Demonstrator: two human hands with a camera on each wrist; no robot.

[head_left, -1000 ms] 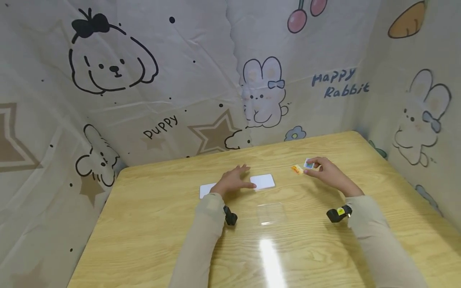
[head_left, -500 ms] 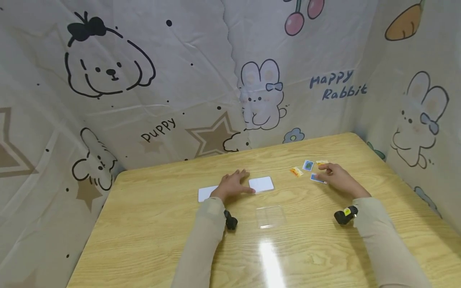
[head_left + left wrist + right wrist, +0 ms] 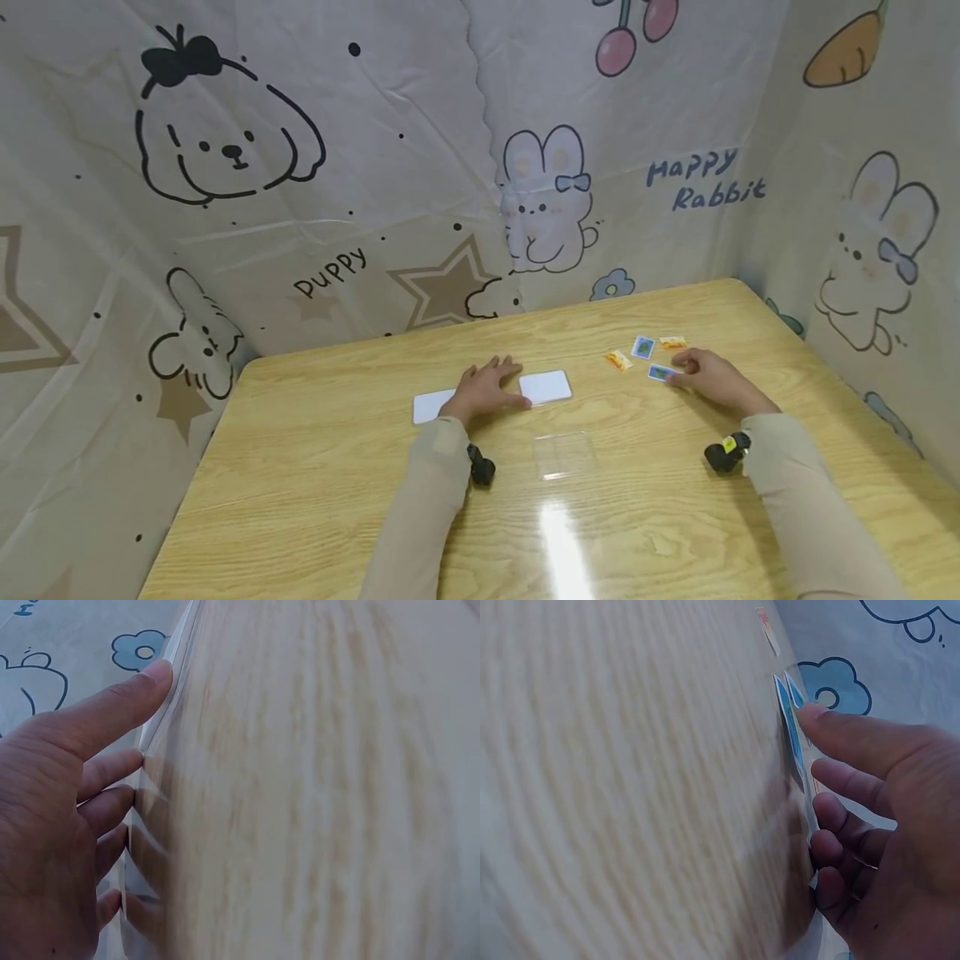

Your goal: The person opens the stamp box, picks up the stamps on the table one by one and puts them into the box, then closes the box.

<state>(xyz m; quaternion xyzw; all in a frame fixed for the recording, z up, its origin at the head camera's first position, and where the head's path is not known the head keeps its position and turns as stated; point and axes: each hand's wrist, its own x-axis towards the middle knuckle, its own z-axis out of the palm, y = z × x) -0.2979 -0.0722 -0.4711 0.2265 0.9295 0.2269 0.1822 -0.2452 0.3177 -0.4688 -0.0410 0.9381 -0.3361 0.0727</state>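
Observation:
My left hand (image 3: 483,392) rests on the table between two white cards, fingers spread. Its thumb tip is at the near left corner of the right-hand white card (image 3: 545,387); the left-hand white card (image 3: 432,406) is partly hidden by the hand. My right hand (image 3: 714,382) is low at the right end of a small blue picture card (image 3: 660,373), thumb tip at its edge and fingers loosely bent. Around it lie another blue picture card (image 3: 642,347) and two small orange-and-white ones, an orange card (image 3: 618,360) to the left and an orange card (image 3: 672,342) behind.
A clear, flat, rectangular plastic piece (image 3: 565,454) lies between the forearms on the wooden table (image 3: 300,500). Cartoon-printed cloth (image 3: 420,125) hangs behind and on both sides. Each wrist carries a black camera, the left camera (image 3: 482,467) and the right camera (image 3: 726,454).
My right hand has moved right and nearer from the first blue card, over the second orange one, to the near blue card; more small cards now show. The left hand stays put.

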